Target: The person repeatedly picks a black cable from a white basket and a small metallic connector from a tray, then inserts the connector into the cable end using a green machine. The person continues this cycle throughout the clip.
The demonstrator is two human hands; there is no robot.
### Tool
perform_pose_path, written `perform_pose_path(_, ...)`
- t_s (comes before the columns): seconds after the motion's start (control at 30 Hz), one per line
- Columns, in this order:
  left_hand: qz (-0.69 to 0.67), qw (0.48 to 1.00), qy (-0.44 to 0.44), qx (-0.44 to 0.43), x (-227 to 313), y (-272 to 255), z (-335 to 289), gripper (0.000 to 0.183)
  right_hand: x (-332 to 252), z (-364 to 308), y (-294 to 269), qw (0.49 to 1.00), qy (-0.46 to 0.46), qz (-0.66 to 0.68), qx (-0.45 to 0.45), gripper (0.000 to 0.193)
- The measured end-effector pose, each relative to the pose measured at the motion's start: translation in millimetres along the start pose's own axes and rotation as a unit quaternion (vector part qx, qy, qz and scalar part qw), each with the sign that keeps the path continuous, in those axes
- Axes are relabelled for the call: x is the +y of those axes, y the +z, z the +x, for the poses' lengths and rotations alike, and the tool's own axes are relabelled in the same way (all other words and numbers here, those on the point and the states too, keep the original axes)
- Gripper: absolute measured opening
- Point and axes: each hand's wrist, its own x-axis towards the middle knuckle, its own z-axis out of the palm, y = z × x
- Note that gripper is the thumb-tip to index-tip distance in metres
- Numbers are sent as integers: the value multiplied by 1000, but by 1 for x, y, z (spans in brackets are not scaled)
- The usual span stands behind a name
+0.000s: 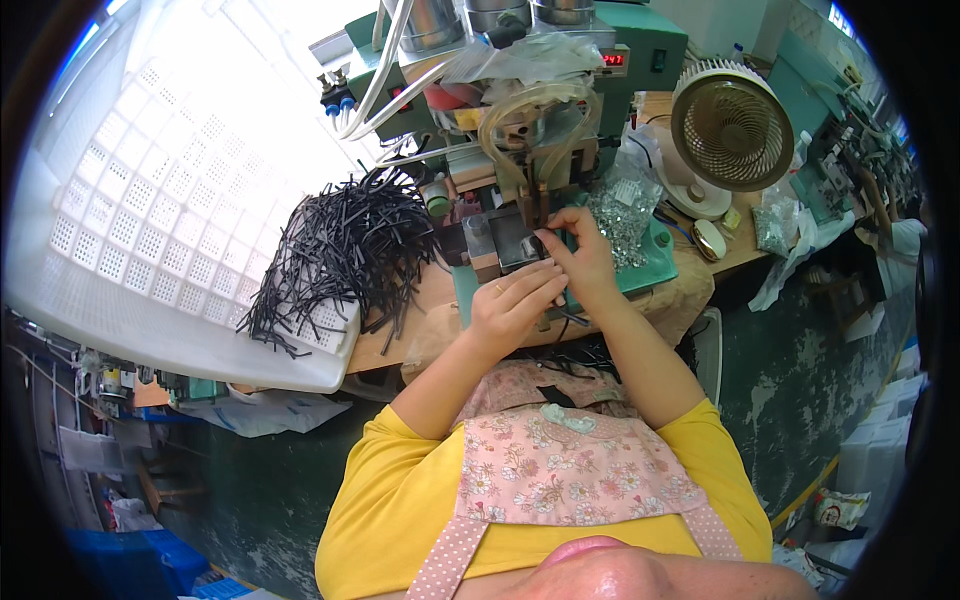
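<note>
1. A scuffed green floor (790, 350) fills the right of the frame, with a wooden counter (432, 305) across the middle.
2. Black strips (345, 245) in a big heap, left of centre!
3. Upper centre, a green machine (640, 60) towers over a small dark tray (508, 238).
4. Left hand (515, 305), mid-frame: fingers together, just below the tray; can't tell its grip.
5. Right hand (588, 255): thumb and forefinger narrow, beside the tray; any held piece, can't tell.
</note>
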Motion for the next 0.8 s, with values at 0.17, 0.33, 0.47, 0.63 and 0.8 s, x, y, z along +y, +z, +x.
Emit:
perform_pose_path(0.17,25,999,42,17,-8,13,-8,27,47,2,-56,977,-72,-170,110,18)
perform_pose_path(0.33,32,997,54,34,-12,16,-10,26,111,-3,-92,967,109,-220,61,21)
perform_pose_path(0.47,16,998,50,38,-9,17,-9,25,116,-16,-65,908,-133,-397,-32,25)
perform_pose_path(0.63,-6,999,20,26,-5,15,-12,27,106,-3,-60,855,-219,-461,-92,25)
perform_pose_path(0.8,-59,995,-85,0,11,19,-30,41,114,-3,-72,855,-228,-456,-89,23)
